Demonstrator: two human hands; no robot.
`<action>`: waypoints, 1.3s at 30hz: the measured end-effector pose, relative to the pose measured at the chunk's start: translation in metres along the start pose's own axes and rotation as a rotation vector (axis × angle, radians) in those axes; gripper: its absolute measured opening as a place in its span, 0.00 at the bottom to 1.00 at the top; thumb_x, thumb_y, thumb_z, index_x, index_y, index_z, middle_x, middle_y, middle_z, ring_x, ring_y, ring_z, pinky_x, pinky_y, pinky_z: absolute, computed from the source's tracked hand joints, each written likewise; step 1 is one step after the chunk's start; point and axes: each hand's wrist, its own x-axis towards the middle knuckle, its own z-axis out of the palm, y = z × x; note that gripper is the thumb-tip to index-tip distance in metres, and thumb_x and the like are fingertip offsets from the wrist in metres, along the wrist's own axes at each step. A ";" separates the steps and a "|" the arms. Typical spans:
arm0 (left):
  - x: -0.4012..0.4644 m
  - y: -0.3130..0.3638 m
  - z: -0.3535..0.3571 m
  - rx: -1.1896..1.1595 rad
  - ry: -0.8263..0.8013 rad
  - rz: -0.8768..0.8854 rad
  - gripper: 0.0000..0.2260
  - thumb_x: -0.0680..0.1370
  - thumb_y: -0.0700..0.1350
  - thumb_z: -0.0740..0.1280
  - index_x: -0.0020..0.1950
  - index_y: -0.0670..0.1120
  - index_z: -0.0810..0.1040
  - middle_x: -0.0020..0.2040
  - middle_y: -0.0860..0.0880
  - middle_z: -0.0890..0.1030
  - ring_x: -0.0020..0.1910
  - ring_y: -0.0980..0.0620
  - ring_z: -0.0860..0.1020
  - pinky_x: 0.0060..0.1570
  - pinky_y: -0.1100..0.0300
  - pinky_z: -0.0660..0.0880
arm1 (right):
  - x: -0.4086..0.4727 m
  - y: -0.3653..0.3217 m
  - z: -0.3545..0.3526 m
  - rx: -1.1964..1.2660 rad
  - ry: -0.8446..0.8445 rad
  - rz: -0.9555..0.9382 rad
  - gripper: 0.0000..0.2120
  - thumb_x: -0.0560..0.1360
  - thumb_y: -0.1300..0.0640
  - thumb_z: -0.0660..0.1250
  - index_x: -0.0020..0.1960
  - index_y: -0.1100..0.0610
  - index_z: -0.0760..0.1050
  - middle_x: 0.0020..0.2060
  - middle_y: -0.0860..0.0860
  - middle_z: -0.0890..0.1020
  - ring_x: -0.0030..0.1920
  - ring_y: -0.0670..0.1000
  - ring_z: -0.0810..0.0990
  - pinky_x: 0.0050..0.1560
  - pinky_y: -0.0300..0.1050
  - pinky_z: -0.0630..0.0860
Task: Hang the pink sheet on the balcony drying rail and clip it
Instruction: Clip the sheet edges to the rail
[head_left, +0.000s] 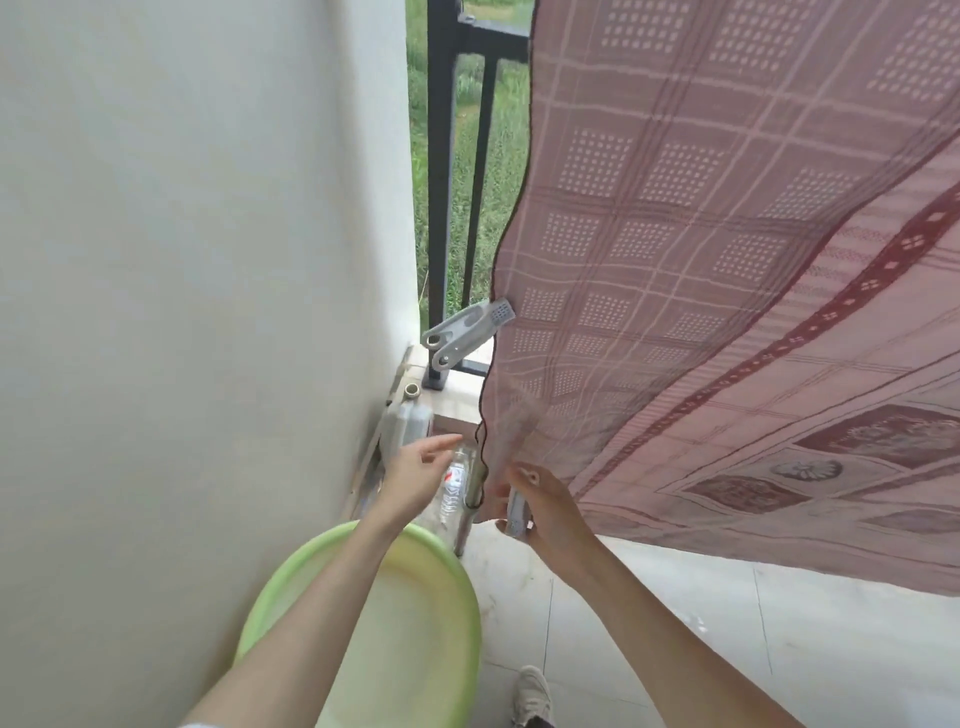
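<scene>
The pink patterned sheet (727, 270) hangs spread across the right of the head view, its left edge running down past the black balcony railing (440, 171). A large grey clip (467, 332) is clamped on that left edge, about halfway down. Lower, my right hand (540, 509) grips a second grey clip (518, 512) right at the sheet's bottom left corner. My left hand (415, 475) hovers just left of that corner with fingers extended, holding nothing. The rail that carries the sheet is out of view above.
A white wall (208, 260) fills the left side. A light green basin (405, 623) sits on the tiled floor under my left forearm. A clear plastic bottle (452, 493) and a translucent jug (408, 426) stand in the corner. My shoe (532, 696) shows at the bottom.
</scene>
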 end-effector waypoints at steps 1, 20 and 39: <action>0.011 -0.005 0.003 0.072 -0.011 0.024 0.15 0.78 0.36 0.59 0.64 0.45 0.75 0.60 0.47 0.77 0.58 0.49 0.75 0.54 0.64 0.72 | 0.005 0.000 0.000 -0.089 0.025 -0.014 0.04 0.77 0.61 0.63 0.52 0.58 0.72 0.34 0.53 0.77 0.31 0.48 0.75 0.34 0.41 0.72; 0.050 -0.065 0.034 0.041 0.075 0.161 0.06 0.77 0.38 0.63 0.46 0.42 0.80 0.40 0.52 0.80 0.40 0.57 0.76 0.39 0.73 0.69 | 0.065 0.033 0.029 -0.779 0.531 -0.541 0.10 0.76 0.56 0.63 0.38 0.57 0.68 0.37 0.54 0.75 0.34 0.52 0.70 0.38 0.44 0.63; 0.060 -0.069 0.039 0.152 0.067 0.315 0.07 0.75 0.42 0.67 0.53 0.42 0.78 0.39 0.60 0.73 0.38 0.54 0.77 0.37 0.75 0.67 | 0.054 0.056 -0.005 -0.126 0.232 -0.132 0.06 0.76 0.56 0.64 0.53 0.55 0.73 0.39 0.50 0.82 0.35 0.48 0.74 0.33 0.42 0.69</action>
